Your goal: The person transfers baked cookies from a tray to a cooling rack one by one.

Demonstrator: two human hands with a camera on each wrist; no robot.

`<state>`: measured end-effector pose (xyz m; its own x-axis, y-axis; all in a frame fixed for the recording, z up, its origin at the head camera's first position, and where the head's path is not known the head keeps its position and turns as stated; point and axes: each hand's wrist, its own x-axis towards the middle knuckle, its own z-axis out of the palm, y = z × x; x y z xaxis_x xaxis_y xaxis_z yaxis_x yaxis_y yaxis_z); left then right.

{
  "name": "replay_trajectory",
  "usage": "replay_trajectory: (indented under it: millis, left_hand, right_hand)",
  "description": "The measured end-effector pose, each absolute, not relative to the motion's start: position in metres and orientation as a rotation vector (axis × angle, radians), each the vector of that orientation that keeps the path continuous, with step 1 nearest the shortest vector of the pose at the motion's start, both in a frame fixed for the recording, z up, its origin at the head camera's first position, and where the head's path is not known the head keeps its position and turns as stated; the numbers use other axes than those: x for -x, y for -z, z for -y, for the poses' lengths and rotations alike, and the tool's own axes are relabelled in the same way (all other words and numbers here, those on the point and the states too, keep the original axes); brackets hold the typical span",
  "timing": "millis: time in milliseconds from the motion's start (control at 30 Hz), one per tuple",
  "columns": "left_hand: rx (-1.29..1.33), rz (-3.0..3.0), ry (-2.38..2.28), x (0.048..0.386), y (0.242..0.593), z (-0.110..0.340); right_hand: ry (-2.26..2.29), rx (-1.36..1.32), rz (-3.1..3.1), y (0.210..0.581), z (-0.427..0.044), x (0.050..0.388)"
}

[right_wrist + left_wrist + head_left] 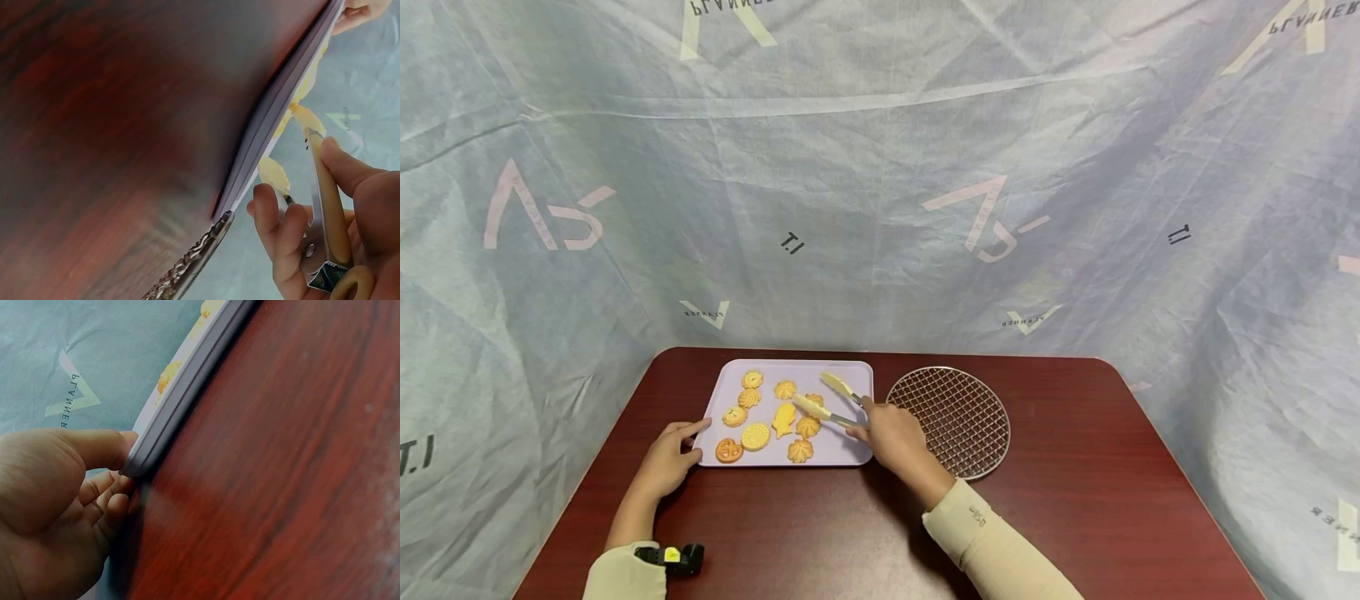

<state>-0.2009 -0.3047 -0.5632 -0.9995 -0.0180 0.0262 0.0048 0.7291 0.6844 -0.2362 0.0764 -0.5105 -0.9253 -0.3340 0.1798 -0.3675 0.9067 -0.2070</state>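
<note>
A pale purple tray [842, 454] lies on the table with several cookies on it, among them a fish-shaped cookie [784, 419] and a round one [756, 436]. My left hand [666, 458] holds the tray's left edge, thumb and fingers at its front corner [134, 464]. Over the tray's right part, my right hand [895, 433] grips metal tongs [322, 219] with cream tips. The tips stand apart with nothing seen between them; one [811, 407] is above the cookies beside the fish shape, the other [837, 383] near the back right.
A round wire rack [955, 417] lies right of the tray, close to its edge, partly behind my right hand. The dark red table [1075, 500] holds both. Grey printed cloth [880, 208] hangs behind and at the sides. A black band [673, 558] is on my left wrist.
</note>
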Motion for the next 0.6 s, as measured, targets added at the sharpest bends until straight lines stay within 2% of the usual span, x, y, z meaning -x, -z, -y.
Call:
replay_trajectory:
  millis: [600]
  left_hand:
    - [0.009, 2.887, 1.126, 0.2, 0.5645, 0.3048]
  right_hand:
    - [-0.278, -0.576, 2.91, 0.5104, -0.0748, 0.2352]
